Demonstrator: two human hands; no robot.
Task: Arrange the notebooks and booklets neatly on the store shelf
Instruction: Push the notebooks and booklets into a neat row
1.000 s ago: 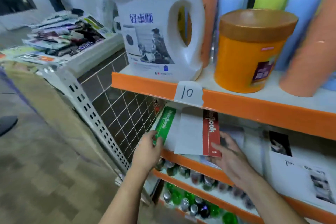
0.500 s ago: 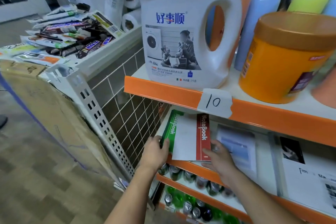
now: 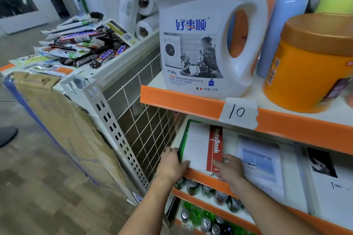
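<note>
A white notebook with a red spine strip lies on top of a green notebook at the left end of the middle shelf. Only the green edge shows on the left. My left hand grips the stack's left front corner, thumb on top. My right hand holds the stack's right front corner at the red strip. To the right lie a booklet with a blue sky picture and a white booklet with a dark photo.
The upper shelf edge with a "10" tag overhangs the notebooks; on it stand a white detergent jug and an orange tub. Cans fill the shelf below. A white wire rack with snack bars stands left.
The red-strip notebook has slid left and back over the green one, now squared with it. Both hands moved with the stack to its front corners; the camera came closer.
</note>
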